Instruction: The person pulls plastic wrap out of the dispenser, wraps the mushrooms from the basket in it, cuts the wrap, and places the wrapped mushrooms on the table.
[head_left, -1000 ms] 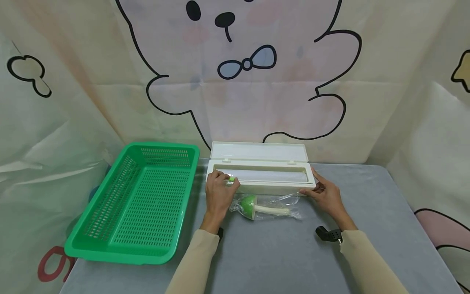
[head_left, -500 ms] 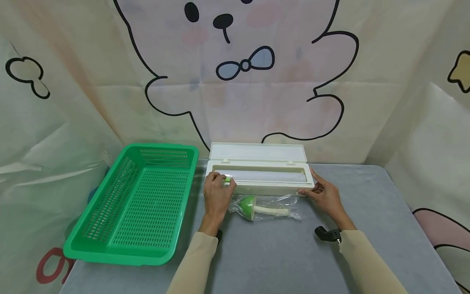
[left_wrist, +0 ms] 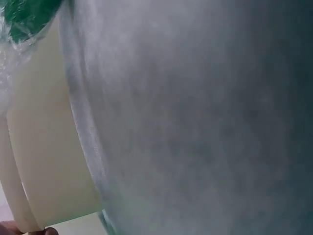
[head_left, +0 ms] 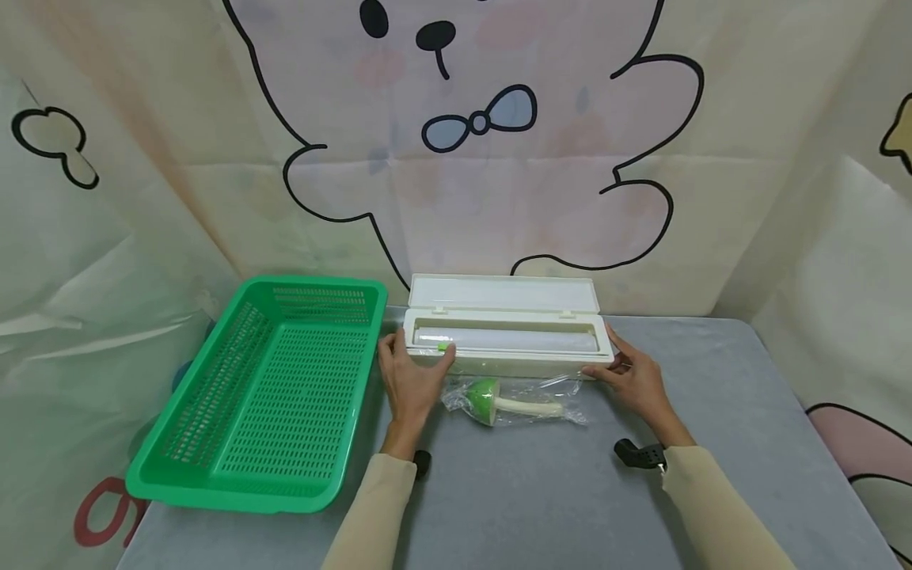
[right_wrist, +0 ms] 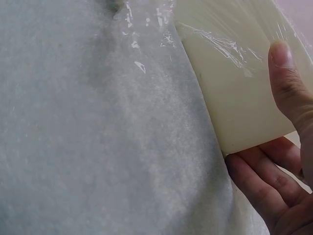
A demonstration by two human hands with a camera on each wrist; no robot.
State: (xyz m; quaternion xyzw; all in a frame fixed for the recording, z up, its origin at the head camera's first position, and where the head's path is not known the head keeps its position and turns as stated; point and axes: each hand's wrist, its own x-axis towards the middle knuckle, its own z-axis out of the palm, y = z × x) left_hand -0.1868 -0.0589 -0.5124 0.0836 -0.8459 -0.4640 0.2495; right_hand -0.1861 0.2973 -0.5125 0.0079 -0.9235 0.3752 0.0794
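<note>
A long white cling film dispenser (head_left: 534, 366) lies across the table with its lid (head_left: 506, 294) raised and a roll of film (head_left: 509, 340) inside. My left hand (head_left: 412, 385) holds its left end, thumb at the front beside the small green slider (head_left: 442, 347), fingers round the side. At the other end my right hand (head_left: 636, 385) grips the corner; in the right wrist view its thumb (right_wrist: 283, 73) lies over the front face and the fingers curl round the end. In front, a green-capped, white-stemmed mushroom-shaped thing (head_left: 484, 402) lies wrapped in clear film.
A green perforated plastic basket (head_left: 328, 495) stands on the left of the grey-covered table (head_left: 541, 499), its rim close to my left hand. A printed cloth backdrop (head_left: 470, 214) rises right behind the dispenser's lid.
My left hand has let go of the green slider and moved left to the dispenser's left end, its fingers spreading round the side. My right hand keeps its hold.
</note>
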